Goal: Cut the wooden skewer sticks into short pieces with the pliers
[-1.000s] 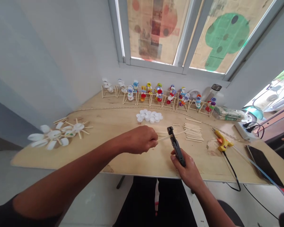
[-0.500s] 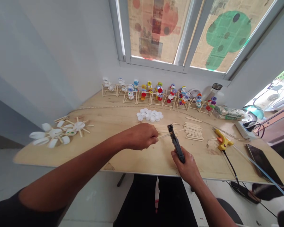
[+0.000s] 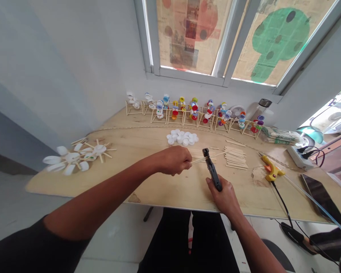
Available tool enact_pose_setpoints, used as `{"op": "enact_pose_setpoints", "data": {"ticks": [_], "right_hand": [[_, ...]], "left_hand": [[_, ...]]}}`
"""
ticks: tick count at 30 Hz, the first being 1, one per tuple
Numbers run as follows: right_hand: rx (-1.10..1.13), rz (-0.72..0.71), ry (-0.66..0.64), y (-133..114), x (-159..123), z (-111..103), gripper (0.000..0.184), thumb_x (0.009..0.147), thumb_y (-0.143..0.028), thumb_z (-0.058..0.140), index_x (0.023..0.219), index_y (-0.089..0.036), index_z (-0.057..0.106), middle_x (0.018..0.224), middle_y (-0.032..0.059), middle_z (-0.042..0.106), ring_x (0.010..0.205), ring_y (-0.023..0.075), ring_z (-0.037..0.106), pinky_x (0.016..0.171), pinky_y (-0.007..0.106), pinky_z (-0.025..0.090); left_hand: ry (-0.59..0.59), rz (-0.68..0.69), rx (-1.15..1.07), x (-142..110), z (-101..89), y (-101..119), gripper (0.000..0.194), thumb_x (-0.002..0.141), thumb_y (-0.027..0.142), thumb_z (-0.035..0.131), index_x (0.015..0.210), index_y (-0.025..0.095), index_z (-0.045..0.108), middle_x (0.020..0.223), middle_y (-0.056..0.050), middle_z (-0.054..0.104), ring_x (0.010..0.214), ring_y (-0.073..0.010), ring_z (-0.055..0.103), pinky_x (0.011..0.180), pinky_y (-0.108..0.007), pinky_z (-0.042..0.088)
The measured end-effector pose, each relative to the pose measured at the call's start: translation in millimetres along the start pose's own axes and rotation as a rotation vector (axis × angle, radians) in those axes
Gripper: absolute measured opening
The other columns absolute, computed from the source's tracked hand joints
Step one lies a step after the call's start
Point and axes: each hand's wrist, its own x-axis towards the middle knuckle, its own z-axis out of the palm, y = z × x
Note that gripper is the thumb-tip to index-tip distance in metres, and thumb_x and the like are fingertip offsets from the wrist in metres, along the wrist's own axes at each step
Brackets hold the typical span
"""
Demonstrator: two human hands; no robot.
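My left hand (image 3: pixel 174 160) is closed around the end of thin bamboo sticks (image 3: pixel 198 160), held above the table. They reach rightward across the head of black cutting pliers (image 3: pixel 212 171), and a thin length shows beyond it. My right hand (image 3: pixel 225 195) is wrapped round the handles of the pliers, whose head points up and away from me. Whether the jaws are fully closed on the sticks is too small to tell. Beyond my hands lies a heap of white bottle caps (image 3: pixel 184 138). Right of the pliers is a pile of short cut sticks (image 3: pixel 235 157).
Small stick frames with coloured cap wheels (image 3: pixel 193 113) line the wall. White cap wheels (image 3: pixel 72 157) lie at the left. A yellow glue gun (image 3: pixel 272 170), a dark tablet (image 3: pixel 321 195), a power strip (image 3: pixel 300 157) and bagged sticks (image 3: pixel 281 135) occupy the right. Another person's foot (image 3: pixel 308 244) shows below.
The view has shifted slightly, moving the table rightward in it. My hands keep nearly the same hold on sticks and pliers. Another person's foot and leg have come into view at lower right.
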Motion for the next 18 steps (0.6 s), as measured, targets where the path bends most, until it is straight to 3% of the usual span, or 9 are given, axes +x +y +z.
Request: {"op": "enact_pose_setpoints", "data": {"ticks": [6, 12, 18], "right_hand": [[-0.006, 0.011, -0.004, 2.4, 3.6, 2.3, 0.032, 0.079, -0.045, 0.042, 0.057, -0.022, 0.043, 0.047, -0.0039, 0.041, 0.046, 0.0118, 0.037, 0.046, 0.022, 0.028], [0.013, 0.007, -0.022, 2.7, 7.0, 1.6, 0.032, 0.079, -0.046, 0.041, 0.059, -0.021, 0.043, 0.051, -0.0031, 0.044, 0.048, 0.0123, 0.04, 0.048, 0.023, 0.03], [0.034, 0.011, -0.018, 0.3, 5.8, 1.1, 0.03, 0.079, -0.044, 0.042, 0.06, -0.021, 0.046, 0.053, -0.0021, 0.047, 0.049, 0.0126, 0.042, 0.049, 0.023, 0.031]], "left_hand": [[-0.063, -0.021, -0.112, 6.4, -0.6, -9.8, 0.024, 0.076, 0.027, 0.043, 0.058, 0.014, 0.053, 0.05, 0.001, 0.057, 0.042, -0.0099, 0.053, 0.047, -0.021, 0.041], [-0.116, -0.036, -0.288, 10.1, -0.8, -14.1, 0.03, 0.078, 0.033, 0.044, 0.057, 0.013, 0.052, 0.052, -0.001, 0.058, 0.046, -0.0109, 0.055, 0.045, -0.021, 0.041], [-0.035, 0.016, -0.149, 9.1, 0.8, -4.9, 0.026, 0.081, 0.027, 0.039, 0.059, 0.015, 0.048, 0.061, -0.002, 0.063, 0.052, -0.0106, 0.057, 0.049, -0.02, 0.039]]}}
